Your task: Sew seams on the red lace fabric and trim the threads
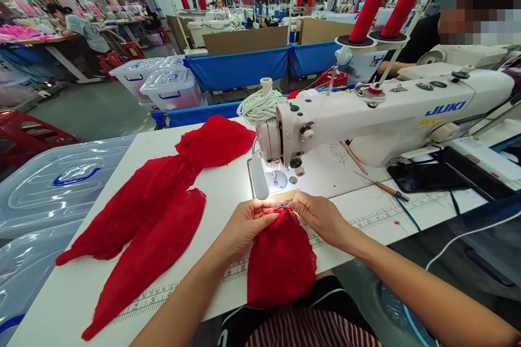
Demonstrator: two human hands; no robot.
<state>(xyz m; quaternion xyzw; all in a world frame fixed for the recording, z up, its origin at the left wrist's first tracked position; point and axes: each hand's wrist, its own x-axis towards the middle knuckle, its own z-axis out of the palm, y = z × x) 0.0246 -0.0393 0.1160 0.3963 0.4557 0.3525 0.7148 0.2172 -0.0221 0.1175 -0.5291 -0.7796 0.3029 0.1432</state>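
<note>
My left hand [247, 223] and my right hand [318, 216] both pinch the top edge of a red lace piece [280, 260] in front of the needle area of a white JUKI sewing machine [391, 108]. The lace hangs over the table's front edge toward my lap. The machine's lamp [259, 176] lights my fingertips. To the left on the white table [211, 190] lies a pile of long red lace pieces [150, 217], untouched.
A white cord coil [260, 104] and two red thread cones [385, 11] sit on and behind the machine. A black phone [427, 176] and a thin tool [391, 191] lie right of the needle. Clear plastic bin lids [57, 184] stand left. A co-worker sits behind the machine.
</note>
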